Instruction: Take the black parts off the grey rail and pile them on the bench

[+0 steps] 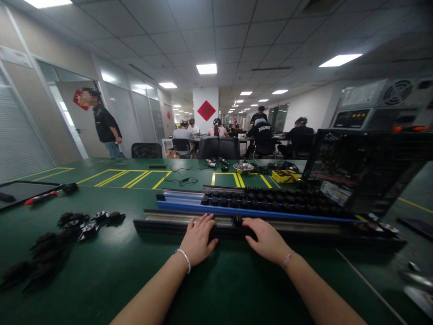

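Note:
My left hand (199,238) lies with its fingers stretched over the long black rail (155,225), its thumb apart. A small black block (237,220) sits in the rail's metal channel, between my two hands. The forefinger of my right hand (267,239) touches that block from the right, with the thumb spread away below it. What the other right fingers touch is hidden. Just behind lies a blue rail (182,206), and beyond it rows of small black parts (223,200) fill another rail.
Loose black parts (50,248) are heaped at left, near a red-handled tool (40,197). An open computer case (358,167) stands at right. A metal bowl (243,168) and a yellow box (286,176) sit farther back. A person (106,126) stands at left; several others sit behind.

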The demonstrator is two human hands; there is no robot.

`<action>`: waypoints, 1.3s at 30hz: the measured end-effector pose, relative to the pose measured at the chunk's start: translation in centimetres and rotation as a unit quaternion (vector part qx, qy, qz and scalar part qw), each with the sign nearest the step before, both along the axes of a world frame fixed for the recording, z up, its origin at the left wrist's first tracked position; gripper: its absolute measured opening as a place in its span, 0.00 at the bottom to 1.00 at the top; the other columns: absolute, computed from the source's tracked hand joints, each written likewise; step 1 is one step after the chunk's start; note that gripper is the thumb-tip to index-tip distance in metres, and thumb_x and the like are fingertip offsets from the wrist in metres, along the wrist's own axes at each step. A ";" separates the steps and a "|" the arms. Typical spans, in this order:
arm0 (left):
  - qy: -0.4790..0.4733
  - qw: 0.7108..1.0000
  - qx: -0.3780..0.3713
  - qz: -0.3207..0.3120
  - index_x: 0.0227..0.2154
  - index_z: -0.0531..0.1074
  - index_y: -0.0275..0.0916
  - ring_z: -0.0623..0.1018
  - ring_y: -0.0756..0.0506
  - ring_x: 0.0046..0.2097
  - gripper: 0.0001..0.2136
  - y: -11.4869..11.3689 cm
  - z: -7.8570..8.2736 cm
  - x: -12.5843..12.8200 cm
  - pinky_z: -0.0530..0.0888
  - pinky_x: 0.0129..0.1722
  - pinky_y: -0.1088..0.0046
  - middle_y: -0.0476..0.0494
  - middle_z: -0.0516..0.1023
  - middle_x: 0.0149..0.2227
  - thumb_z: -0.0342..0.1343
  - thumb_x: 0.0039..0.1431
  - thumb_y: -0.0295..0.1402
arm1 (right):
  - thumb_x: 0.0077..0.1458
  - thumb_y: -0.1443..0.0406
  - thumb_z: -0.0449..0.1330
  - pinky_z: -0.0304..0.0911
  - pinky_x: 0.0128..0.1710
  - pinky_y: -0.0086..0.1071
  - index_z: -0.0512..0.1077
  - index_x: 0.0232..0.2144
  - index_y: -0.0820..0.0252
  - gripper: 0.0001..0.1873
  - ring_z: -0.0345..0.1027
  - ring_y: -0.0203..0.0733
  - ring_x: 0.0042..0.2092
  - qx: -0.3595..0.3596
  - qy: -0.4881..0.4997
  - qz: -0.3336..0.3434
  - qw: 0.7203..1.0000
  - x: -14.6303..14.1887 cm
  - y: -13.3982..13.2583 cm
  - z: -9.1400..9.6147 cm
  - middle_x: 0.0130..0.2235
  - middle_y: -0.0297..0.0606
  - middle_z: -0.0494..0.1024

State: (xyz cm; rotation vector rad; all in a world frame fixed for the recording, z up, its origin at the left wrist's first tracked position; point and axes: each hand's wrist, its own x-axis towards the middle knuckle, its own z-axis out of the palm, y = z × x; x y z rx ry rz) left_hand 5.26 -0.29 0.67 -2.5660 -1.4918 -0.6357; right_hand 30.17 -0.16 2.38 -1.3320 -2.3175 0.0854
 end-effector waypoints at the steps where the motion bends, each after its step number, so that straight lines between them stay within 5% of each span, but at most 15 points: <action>1: 0.003 1.000 -0.003 -0.007 0.49 0.61 0.45 0.55 0.42 0.60 0.20 -0.1 0.1 0.1 0.49 0.58 0.52 0.46 0.59 0.59 0.51 0.52 0.39 | 0.47 0.66 0.53 0.56 0.52 0.40 0.67 0.45 0.59 0.20 0.61 0.43 0.50 0.000 -0.001 0.000 1.000 0.0 0.0 0.0 0.50 0.40 0.70; 13: 0.038 0.999 -0.005 -0.007 0.52 0.58 0.53 0.55 0.39 0.60 0.23 -0.2 0.2 0.3 0.47 0.56 0.46 0.45 0.54 0.61 0.52 0.51 0.43 | 0.47 0.66 0.53 0.54 0.53 0.38 0.66 0.46 0.59 0.21 0.60 0.42 0.51 -0.009 -0.007 -0.007 1.000 -0.5 -0.2 0.2 0.50 0.39 0.69; 39: 0.023 0.998 0.046 0.041 0.51 0.61 0.50 0.55 0.39 0.60 0.22 -0.7 -0.4 1.4 0.44 0.58 0.45 0.44 0.58 0.59 0.52 0.50 0.38 | 0.47 0.66 0.53 0.55 0.53 0.39 0.65 0.47 0.58 0.22 0.61 0.42 0.51 -0.001 -0.010 -0.008 1.000 -0.4 -0.2 -0.2 0.50 0.40 0.69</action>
